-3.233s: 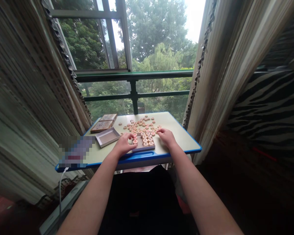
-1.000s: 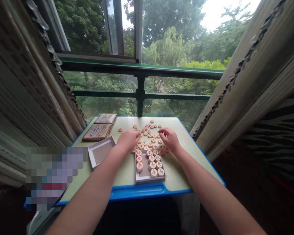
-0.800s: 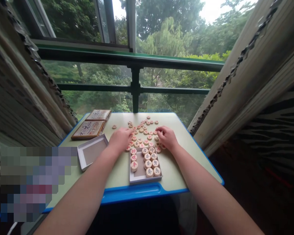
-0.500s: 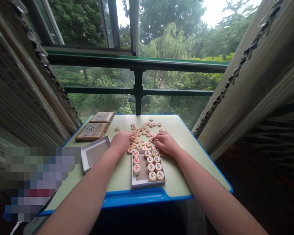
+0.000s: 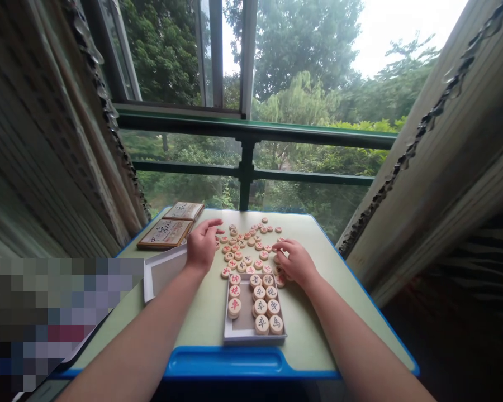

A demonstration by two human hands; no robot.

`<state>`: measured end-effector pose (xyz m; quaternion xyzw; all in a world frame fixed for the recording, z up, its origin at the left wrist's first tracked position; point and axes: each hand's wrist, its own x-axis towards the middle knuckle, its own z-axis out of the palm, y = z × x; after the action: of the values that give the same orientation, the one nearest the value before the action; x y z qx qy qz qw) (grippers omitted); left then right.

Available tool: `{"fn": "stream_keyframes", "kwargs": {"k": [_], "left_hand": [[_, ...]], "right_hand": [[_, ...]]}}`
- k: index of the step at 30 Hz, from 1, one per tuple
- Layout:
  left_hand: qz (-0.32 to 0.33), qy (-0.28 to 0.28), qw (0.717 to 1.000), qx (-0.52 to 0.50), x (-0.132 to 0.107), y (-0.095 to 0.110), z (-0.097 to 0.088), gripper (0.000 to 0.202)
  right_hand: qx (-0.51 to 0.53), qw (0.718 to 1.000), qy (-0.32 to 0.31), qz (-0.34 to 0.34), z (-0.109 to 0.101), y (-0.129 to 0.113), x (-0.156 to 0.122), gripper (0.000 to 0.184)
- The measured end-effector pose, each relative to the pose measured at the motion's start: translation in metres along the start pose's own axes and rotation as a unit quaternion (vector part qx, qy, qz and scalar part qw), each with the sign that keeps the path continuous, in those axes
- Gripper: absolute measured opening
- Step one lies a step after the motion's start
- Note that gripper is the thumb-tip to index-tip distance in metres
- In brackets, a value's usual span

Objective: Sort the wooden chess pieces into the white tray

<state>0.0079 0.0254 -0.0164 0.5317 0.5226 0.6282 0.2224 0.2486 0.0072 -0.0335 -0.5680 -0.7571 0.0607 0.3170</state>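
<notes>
Round wooden chess pieces (image 5: pixel 248 245) with red and black characters lie scattered across the middle of a small green table (image 5: pixel 201 318) with a blue edge. A shallow white box tray (image 5: pixel 245 332) near the front edge holds several pieces in rows. My left hand (image 5: pixel 202 245) hovers at the left edge of the loose pieces, fingers curled with the thumb and forefinger reaching out; I cannot see anything in it. My right hand (image 5: pixel 295 259) rests at the right side of the pile just above the tray, fingers curled down onto pieces.
An empty white box lid (image 5: pixel 163 271) lies left of my left hand. Two flat brown boxes (image 5: pixel 165 233) sit at the table's far left corner. A green window railing (image 5: pixel 251 131) stands behind the table, with curtains on both sides.
My left hand has lifted off the pile and shifted left toward the lid. My right hand has stayed at the right of the pile. The camera has tilted, so the table sits lower in view.
</notes>
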Motion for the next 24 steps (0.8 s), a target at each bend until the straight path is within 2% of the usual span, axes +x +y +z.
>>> {"fn": "stream_keyframes", "kwargs": {"k": [3,6,8,12,15,18,20,22,24], "left_hand": [[0.078,-0.055,0.99,0.108,-0.002,-0.005,0.001,0.031],[0.162,-0.165,0.949,0.215,-0.006,-0.013,0.004,0.039],[0.169,-0.21,0.927,0.262,-0.007,-0.018,0.007,0.047],[0.164,-0.22,0.915,0.297,-0.007,-0.023,0.007,0.057],[0.172,-0.19,0.925,0.279,-0.006,-0.022,0.005,0.063],[0.157,-0.147,0.945,0.246,-0.007,-0.019,0.006,0.067],[0.13,-0.133,0.954,0.237,-0.007,-0.017,0.008,0.062],[0.069,-0.14,0.962,0.224,-0.008,-0.014,0.011,0.058],[-0.023,-0.161,0.97,0.179,-0.008,-0.009,0.013,0.057]], "right_hand": [[0.008,1.0,0.01,0.011,0.0,-0.001,-0.001,0.023],[0.017,1.0,-0.002,0.014,0.001,-0.002,-0.002,0.024],[0.017,1.0,-0.009,0.012,0.0,-0.002,-0.003,0.025],[0.001,0.999,0.012,0.043,-0.002,-0.001,-0.001,0.031],[-0.038,0.996,0.006,0.078,-0.004,0.001,0.0,0.033],[-0.065,0.993,-0.02,0.1,-0.004,0.004,0.001,0.034],[-0.067,0.989,-0.013,0.129,-0.004,0.007,0.003,0.041],[-0.059,0.984,0.0,0.167,-0.005,0.011,0.006,0.049],[-0.041,0.978,0.002,0.202,-0.005,0.016,0.009,0.056]]}}
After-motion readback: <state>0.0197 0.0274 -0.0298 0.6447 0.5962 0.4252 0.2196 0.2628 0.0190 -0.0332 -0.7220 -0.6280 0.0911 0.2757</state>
